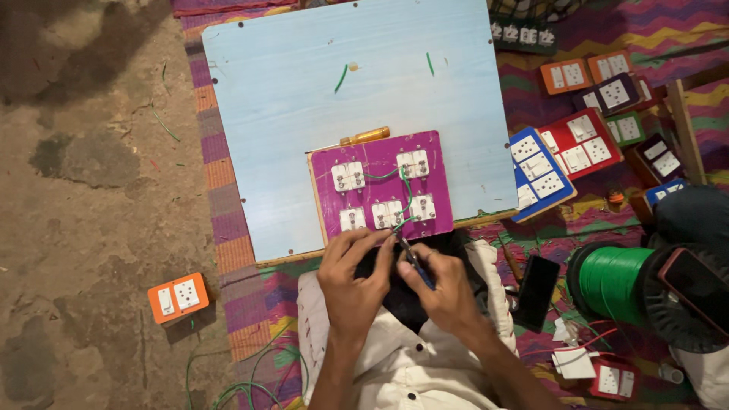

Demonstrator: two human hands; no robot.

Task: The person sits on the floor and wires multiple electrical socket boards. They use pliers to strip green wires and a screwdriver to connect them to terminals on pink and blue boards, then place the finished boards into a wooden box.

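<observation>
Underneath, a pale blue board (304,91) lies on striped mat (228,250), dirt floor (83,190) beside.

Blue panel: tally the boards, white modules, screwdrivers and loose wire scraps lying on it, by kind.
purple board: 1
white modules on that board: 5
yellow-handled screwdriver: 1
green wire scraps: 2
Total: 9
Not counted: the blue-handled tool in the right hand, off the panel.

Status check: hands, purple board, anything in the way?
Left hand steadies purple switch board at its near edge. Right hand holds a small tool at the green wire. Orange-handled screwdriver lies behind, clear.
</observation>
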